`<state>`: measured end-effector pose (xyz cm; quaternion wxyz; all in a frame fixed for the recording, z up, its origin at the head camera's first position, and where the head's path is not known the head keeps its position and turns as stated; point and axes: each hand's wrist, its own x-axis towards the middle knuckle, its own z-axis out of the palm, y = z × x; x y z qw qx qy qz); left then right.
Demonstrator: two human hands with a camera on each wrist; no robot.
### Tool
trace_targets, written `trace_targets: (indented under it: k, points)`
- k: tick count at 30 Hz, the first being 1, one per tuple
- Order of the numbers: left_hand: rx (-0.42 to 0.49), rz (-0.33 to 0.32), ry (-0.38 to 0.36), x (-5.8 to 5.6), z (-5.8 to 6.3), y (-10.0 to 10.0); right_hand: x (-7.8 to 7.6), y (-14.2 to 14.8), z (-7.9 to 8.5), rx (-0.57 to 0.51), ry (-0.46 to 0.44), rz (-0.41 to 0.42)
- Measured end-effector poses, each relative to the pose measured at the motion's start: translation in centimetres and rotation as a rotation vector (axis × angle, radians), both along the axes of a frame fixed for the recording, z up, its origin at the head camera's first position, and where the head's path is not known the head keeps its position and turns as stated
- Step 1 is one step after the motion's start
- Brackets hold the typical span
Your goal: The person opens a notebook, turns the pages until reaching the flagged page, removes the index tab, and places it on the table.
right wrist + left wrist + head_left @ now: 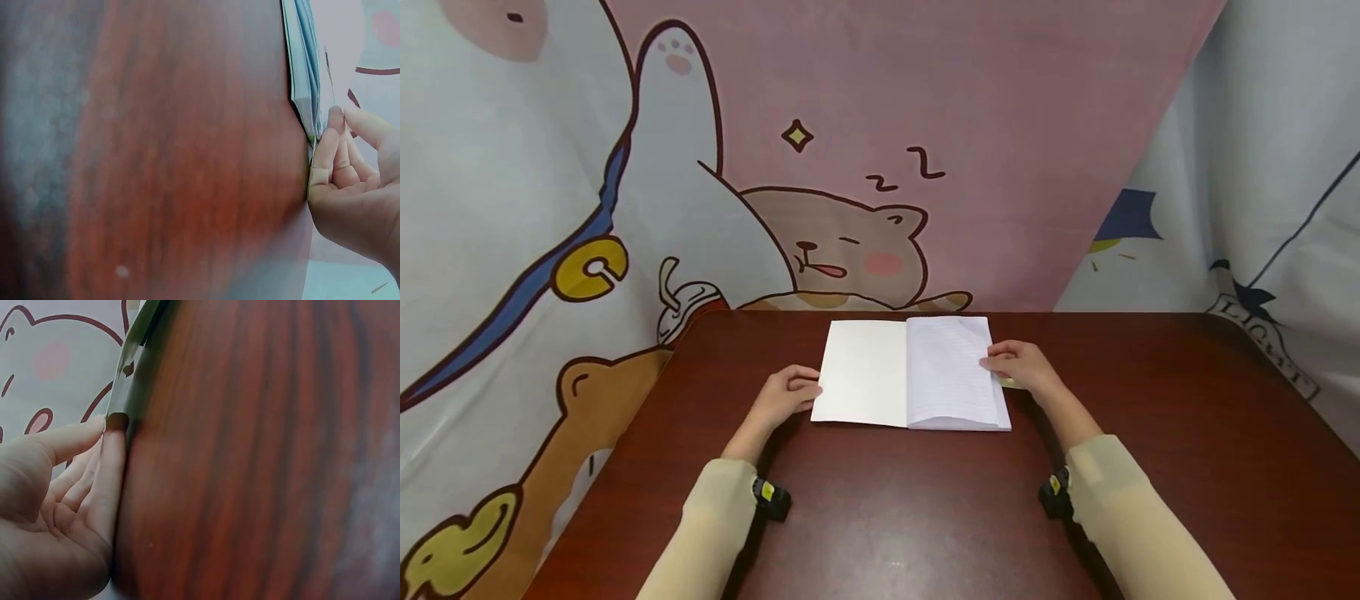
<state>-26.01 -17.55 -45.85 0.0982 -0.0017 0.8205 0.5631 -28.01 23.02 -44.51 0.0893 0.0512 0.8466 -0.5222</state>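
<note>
Open rectangular white-paper notebook (pixel 908 375) between your fingers; left hand (pixel 784 395) pinches its left edge, right hand (pixel 1024 364) pinches lined page (pixel 951 367)

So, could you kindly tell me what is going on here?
A person has a notebook lying open on a dark reddish-brown table. Their left hand pinches the outer edge of the blank left side, while their right hand pinches at the outer edge of the lined right page. How many sheets it holds is unclear.
</note>
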Motion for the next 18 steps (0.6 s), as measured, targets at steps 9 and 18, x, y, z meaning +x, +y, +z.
trace_targets:
  k: [9, 18]
  points:
    - [0.044, -0.015, -0.013, -0.38, -0.38, -0.13, 0.08, 0.44, 0.04, -0.001, -0.015, -0.004]
    - [0.058, -0.037, 0.007, -0.56, -0.20, -0.38, -0.42, 0.45, -0.33, -0.009, 0.011, 0.017]
